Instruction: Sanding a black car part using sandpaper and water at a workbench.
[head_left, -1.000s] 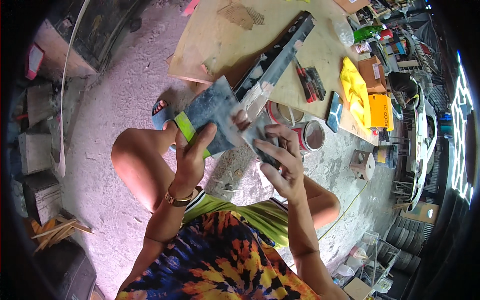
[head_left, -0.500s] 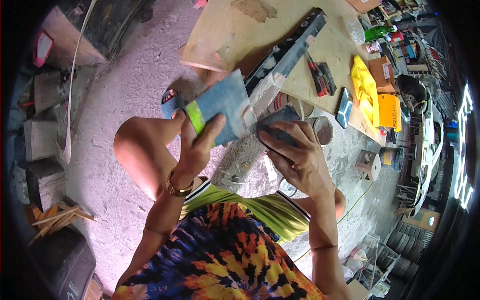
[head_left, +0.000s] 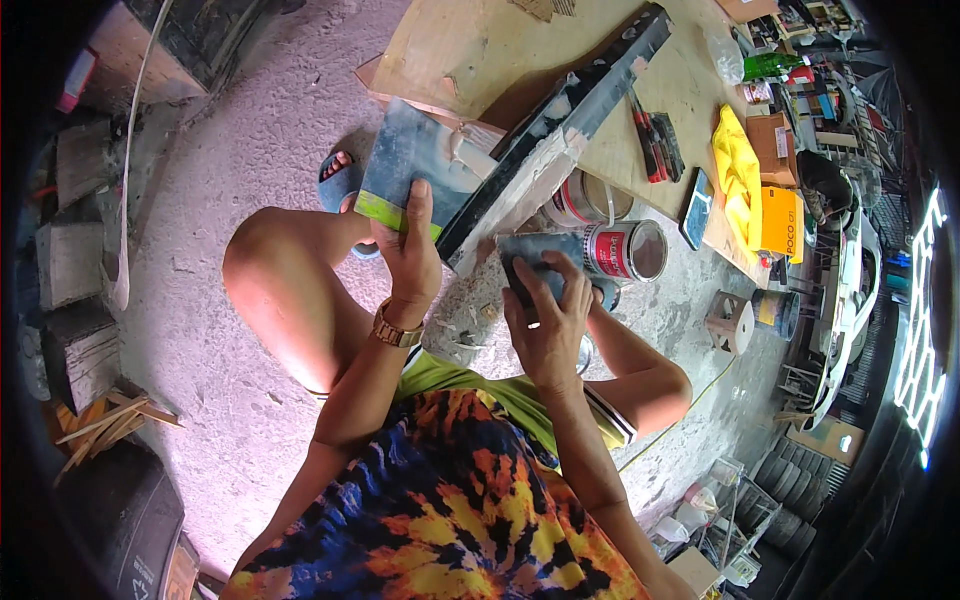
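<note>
My left hand [head_left: 408,262] grips a flat blue-grey mixing board [head_left: 405,150] by its bright green edge, thumb on top. Pale grey paste [head_left: 472,158] is smeared toward the board's right side. In my right hand [head_left: 548,335] is a dark flat putty spreader [head_left: 540,244], fingers bent over its face. Between and beyond my hands runs a long black trim piece [head_left: 600,85], its side coated with grey filler. It lies across the wooden tabletop [head_left: 450,50], and its near end juts past the edge toward my left wrist. The spreader appears apart from it.
Two metal cans stand below the table edge: one can with a red label [head_left: 612,250] and another can [head_left: 585,198]. Red-and-black hand tools [head_left: 652,145], a phone [head_left: 697,208], a yellow cloth [head_left: 735,160] and a yellow box [head_left: 782,220] lie on the table. A stool [head_left: 732,320] stands right.
My right hand and the spreader have moved down and left, away from the board. The board has shifted left and up, uncovering the trim piece's near end and the red-labelled can.
</note>
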